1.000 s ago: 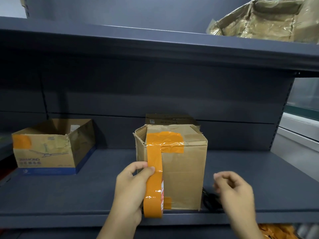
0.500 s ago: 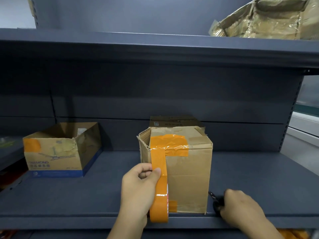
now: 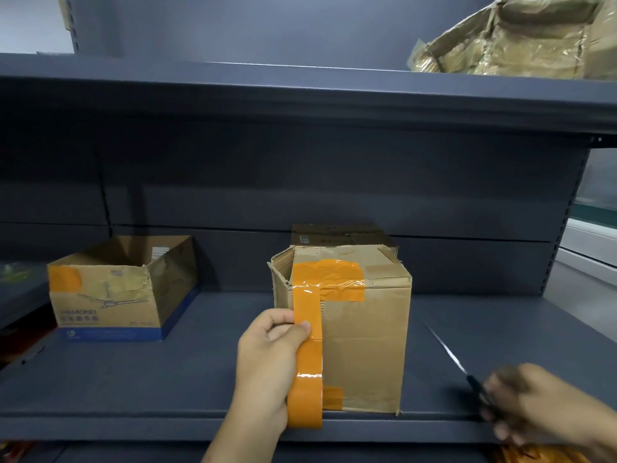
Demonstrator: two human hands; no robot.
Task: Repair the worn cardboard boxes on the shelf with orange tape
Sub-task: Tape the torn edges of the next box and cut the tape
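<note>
Head view: cardboard box (image 3: 364, 329) stands mid-shelf (image 3: 167, 379), orange strip running top to bottom down its front-left edge. Left hand (image 3: 270, 359) grips the tape roll (image 3: 305, 396), thumb pinching the taut strip just below the stuck part. Right hand (image 3: 531, 399), blurred, curls round scissors (image 3: 447, 352), blades aimed up-left toward the box, well right of the strip. Cut has to cross the strip's vertical axis near the left hand.
</note>
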